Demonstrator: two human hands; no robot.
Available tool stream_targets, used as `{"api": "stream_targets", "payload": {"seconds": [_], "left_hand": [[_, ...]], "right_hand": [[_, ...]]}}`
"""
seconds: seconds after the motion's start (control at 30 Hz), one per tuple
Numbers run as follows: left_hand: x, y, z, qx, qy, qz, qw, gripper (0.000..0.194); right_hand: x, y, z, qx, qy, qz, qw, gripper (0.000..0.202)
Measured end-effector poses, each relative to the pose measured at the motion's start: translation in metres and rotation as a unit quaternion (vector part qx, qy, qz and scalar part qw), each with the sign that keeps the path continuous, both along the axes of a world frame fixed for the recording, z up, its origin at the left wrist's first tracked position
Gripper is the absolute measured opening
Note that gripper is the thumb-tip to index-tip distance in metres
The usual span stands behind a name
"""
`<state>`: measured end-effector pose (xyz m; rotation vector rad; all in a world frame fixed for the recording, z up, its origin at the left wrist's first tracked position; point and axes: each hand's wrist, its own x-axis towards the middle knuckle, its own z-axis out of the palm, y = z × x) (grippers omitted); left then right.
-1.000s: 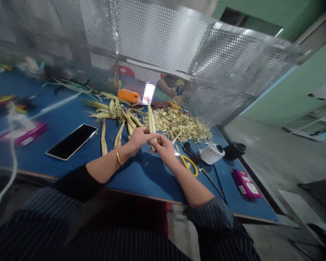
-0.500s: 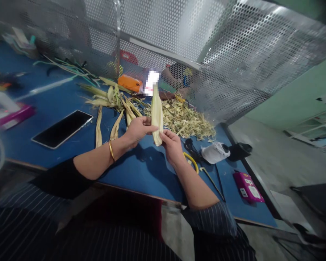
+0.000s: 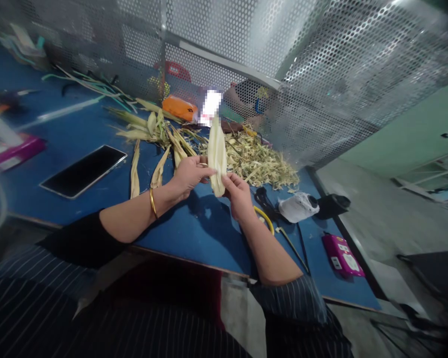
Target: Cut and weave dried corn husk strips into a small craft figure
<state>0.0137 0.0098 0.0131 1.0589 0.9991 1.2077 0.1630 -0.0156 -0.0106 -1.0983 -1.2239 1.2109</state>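
Note:
A pale green-yellow corn husk is held upright over the blue table, its narrow tip pointing away from me. My left hand pinches its left edge between thumb and fingers. On the opposite side, near the wide lower end, my right hand grips it the same way. Behind the husk spreads a heap of shredded husk strips. A bunch of whole husks lies beyond my left hand, with a couple of dried husk pieces toward me.
A phone-like black slab lies at left. At right are a white-wrapped roll, a black roll, a yellow ring and a purple tissue pack. An orange pack sits before the perforated metal screen.
The husk now looks wider, spread more open between my fingers. Both hands keep their pinch and have barely moved. The view has shifted slightly.

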Motion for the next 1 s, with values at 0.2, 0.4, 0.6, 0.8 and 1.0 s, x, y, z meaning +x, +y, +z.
{"api": "stream_targets", "payload": {"seconds": [0.2,0.4,0.6,0.8,1.0], "left_hand": [[0.003,-0.002,0.0,-0.017,0.012,-0.016,1.0,0.014],[0.002,0.0,-0.001,-0.066,-0.066,-0.067,0.993,0.004],[0.004,-0.003,-0.006,-0.049,-0.033,-0.066,0.996,0.022],[0.009,-0.005,-0.011,-0.047,-0.027,-0.044,0.998,0.022],[0.008,-0.003,-0.005,-0.078,-0.078,-0.053,0.992,0.013]], "right_hand": [[-0.002,-0.001,0.0,0.025,-0.061,-0.054,0.996,0.034],[0.001,0.002,-0.003,0.0,0.021,-0.061,0.998,0.031],[0.001,-0.002,-0.005,0.108,-0.155,-0.097,0.977,0.027],[0.0,-0.006,-0.004,0.141,-0.2,-0.106,0.964,0.029],[0.003,0.004,-0.008,0.054,-0.004,-0.123,0.991,0.029]]}}
